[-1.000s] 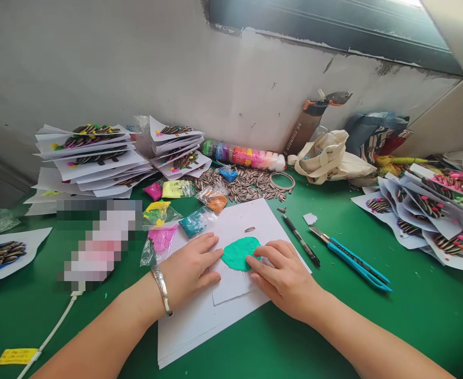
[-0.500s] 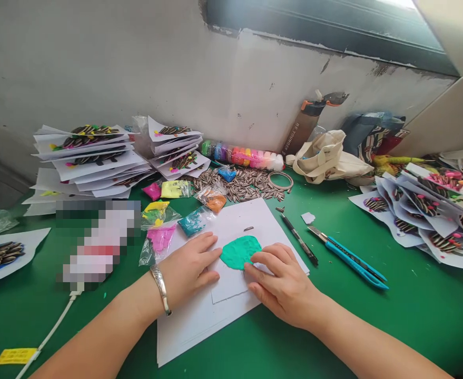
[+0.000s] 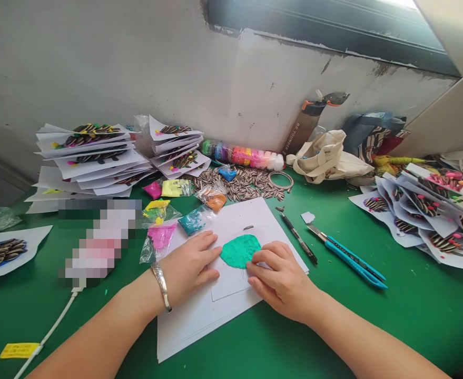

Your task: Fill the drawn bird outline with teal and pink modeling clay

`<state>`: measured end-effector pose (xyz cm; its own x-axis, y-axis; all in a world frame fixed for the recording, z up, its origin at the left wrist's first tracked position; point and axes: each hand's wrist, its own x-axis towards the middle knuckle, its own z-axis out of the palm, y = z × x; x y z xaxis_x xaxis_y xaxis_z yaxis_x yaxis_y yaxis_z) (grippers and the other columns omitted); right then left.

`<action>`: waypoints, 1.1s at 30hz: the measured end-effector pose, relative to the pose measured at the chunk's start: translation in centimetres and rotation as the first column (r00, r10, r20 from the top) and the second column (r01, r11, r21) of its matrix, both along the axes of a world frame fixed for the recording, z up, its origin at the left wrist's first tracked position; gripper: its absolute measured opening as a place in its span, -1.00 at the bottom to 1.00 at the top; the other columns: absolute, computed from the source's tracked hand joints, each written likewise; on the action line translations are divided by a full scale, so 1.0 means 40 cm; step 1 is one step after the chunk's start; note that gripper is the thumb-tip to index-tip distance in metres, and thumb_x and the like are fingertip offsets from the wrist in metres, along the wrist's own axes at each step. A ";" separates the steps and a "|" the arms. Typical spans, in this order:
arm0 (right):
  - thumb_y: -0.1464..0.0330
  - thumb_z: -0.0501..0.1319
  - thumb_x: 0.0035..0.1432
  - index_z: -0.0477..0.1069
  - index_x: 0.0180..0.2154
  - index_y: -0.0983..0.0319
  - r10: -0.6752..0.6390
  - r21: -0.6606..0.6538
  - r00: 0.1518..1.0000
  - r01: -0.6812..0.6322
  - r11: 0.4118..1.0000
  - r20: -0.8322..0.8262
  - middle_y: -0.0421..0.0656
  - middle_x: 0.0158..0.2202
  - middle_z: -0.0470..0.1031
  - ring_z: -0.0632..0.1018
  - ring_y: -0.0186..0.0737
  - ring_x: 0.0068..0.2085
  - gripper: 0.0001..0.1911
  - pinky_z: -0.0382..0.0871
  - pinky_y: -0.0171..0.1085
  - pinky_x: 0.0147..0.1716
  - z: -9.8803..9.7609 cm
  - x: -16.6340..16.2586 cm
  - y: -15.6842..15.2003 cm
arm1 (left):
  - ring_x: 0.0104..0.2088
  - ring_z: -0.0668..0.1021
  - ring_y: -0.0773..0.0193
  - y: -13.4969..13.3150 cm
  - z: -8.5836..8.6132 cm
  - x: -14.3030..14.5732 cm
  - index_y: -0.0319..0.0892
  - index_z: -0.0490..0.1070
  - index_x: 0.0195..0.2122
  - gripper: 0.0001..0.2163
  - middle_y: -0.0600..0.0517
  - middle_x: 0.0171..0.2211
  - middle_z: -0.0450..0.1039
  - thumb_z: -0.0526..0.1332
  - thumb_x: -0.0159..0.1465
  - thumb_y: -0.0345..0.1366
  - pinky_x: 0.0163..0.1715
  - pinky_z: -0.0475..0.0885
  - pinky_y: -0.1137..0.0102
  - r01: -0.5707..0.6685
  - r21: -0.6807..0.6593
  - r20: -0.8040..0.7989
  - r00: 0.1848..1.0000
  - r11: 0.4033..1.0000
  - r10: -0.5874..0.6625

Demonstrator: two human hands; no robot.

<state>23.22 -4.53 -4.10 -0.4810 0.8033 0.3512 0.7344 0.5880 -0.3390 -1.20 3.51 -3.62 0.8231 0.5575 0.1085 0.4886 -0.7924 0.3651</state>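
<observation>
A flat, rounded sheet of teal modelling clay (image 3: 240, 251) lies on a white sheet of paper (image 3: 187, 326) marked with drawn lines. At its left edge my left hand (image 3: 194, 263) rests on the paper, open, fingers stretched and a fingertip touching the clay. The bent fingers of my right hand (image 3: 281, 279) touch the clay's right edge; the thumb is apart from them and nothing is held. Just above the clay lies a single sunflower seed (image 3: 248, 228). Small bags of coloured clay, including a teal one (image 3: 196, 221) and a pink one (image 3: 161, 239), sit behind my left hand.
Right of the paper lie a pen (image 3: 298, 237) and a blue utility knife (image 3: 345, 258). Behind are a seed pile (image 3: 247, 184), a tape ring (image 3: 281, 181) and a bottle (image 3: 302, 126). Stacked seed pictures stand left (image 3: 97, 158) and right (image 3: 421, 205). A white cable (image 3: 57, 321) runs at left.
My right hand has shifted very slightly at the clay's right edge. My left hand stays in place, and the clay keeps nearly the same shape.
</observation>
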 end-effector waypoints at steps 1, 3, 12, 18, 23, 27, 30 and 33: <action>0.41 0.13 0.19 0.47 -0.19 0.21 0.004 -0.010 1.000 -0.004 1.000 0.006 -0.10 -0.26 0.44 0.35 -0.12 -0.16 -0.82 0.20 -0.07 -0.11 -0.001 0.000 0.000 | 0.09 0.34 0.03 0.000 0.001 0.000 -0.20 0.42 -0.09 -0.76 -0.14 -0.03 0.36 0.20 0.21 -0.35 0.11 0.28 0.18 0.000 -0.002 -0.004 1.000 1.000 0.000; 0.41 0.12 0.20 0.48 -0.21 0.21 0.000 -0.024 1.000 0.000 1.000 -0.005 -0.11 -0.26 0.43 0.35 -0.13 -0.16 -0.83 0.20 -0.08 -0.11 -0.002 0.003 0.001 | 0.09 0.34 0.04 -0.001 0.005 0.000 -0.19 0.42 -0.08 -0.76 -0.13 -0.03 0.36 0.19 0.21 -0.34 0.11 0.28 0.20 -0.003 -0.009 -0.008 1.000 1.000 0.003; 0.39 0.10 0.22 0.50 -0.27 0.18 0.003 -0.057 1.000 -0.004 0.998 -0.009 -0.12 -0.28 0.42 0.35 -0.17 -0.21 -0.81 0.20 -0.09 -0.12 0.006 0.021 0.008 | 0.13 0.30 0.03 -0.014 0.015 0.010 -0.18 0.40 -0.04 -0.71 -0.13 0.01 0.32 0.19 0.23 -0.22 0.11 0.25 0.22 -0.041 -0.019 -0.114 0.993 0.999 0.039; 0.36 0.10 0.23 0.50 -0.24 0.16 0.040 -0.073 0.999 -0.039 0.997 0.025 -0.14 -0.26 0.45 0.35 -0.16 -0.18 -0.81 0.17 -0.08 -0.10 0.002 0.033 0.012 | 0.11 0.31 0.02 -0.026 0.013 0.018 -0.20 0.39 -0.03 -0.71 -0.15 0.03 0.31 0.18 0.23 -0.25 0.09 0.26 0.22 -0.068 0.017 -0.161 0.985 0.998 0.070; 0.36 0.11 0.25 0.49 -0.14 0.14 0.030 -0.133 0.998 -0.036 0.990 -0.051 -0.13 -0.26 0.47 0.40 -0.21 -0.22 -0.79 0.22 -0.13 -0.14 0.005 0.055 0.021 | 0.06 0.35 0.05 -0.035 0.028 0.027 -0.20 0.40 -0.07 -0.72 -0.13 -0.02 0.33 0.18 0.22 -0.22 0.03 0.30 0.25 -0.097 -0.002 -0.207 0.974 0.995 0.094; 0.38 0.11 0.24 0.51 -0.22 0.11 0.069 -0.145 0.996 -0.061 0.988 0.052 -0.14 -0.28 0.46 0.39 -0.20 -0.23 -0.80 0.22 -0.13 -0.15 0.012 0.054 0.021 | -0.02 0.40 0.06 -0.036 0.033 0.040 -0.19 0.42 -0.13 -0.75 -0.10 -0.08 0.34 0.19 0.20 -0.20 -0.03 0.33 0.26 -0.131 -0.010 -0.234 0.964 0.991 0.125; 0.40 0.11 0.24 0.51 -0.22 0.11 0.077 -0.132 0.994 -0.066 0.989 0.079 -0.14 -0.28 0.46 0.40 -0.20 -0.22 -0.80 0.22 -0.14 -0.16 0.016 0.052 0.021 | -0.12 0.45 0.11 -0.037 0.031 0.049 -0.17 0.43 -0.20 -0.80 -0.06 -0.16 0.36 0.18 0.20 -0.20 -0.10 0.35 0.29 -0.161 0.005 -0.238 0.958 0.987 0.157; 0.40 0.12 0.23 0.48 -0.15 0.13 0.070 -0.128 0.996 -0.063 0.990 0.047 -0.13 -0.30 0.47 0.41 -0.21 -0.26 -0.79 0.24 -0.16 -0.18 0.012 0.054 0.022 | -0.18 0.46 0.14 -0.040 0.032 0.057 -0.16 0.43 -0.23 -0.82 -0.03 -0.22 0.36 0.15 0.23 -0.21 -0.17 0.36 0.32 -0.192 0.038 -0.239 0.951 0.981 0.196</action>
<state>25.39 -3.65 -3.61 -0.5497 0.8054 0.2219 0.7136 0.5908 -0.3764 1.07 1.92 -2.34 0.7017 0.7090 -0.0699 0.7054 -0.6778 0.2072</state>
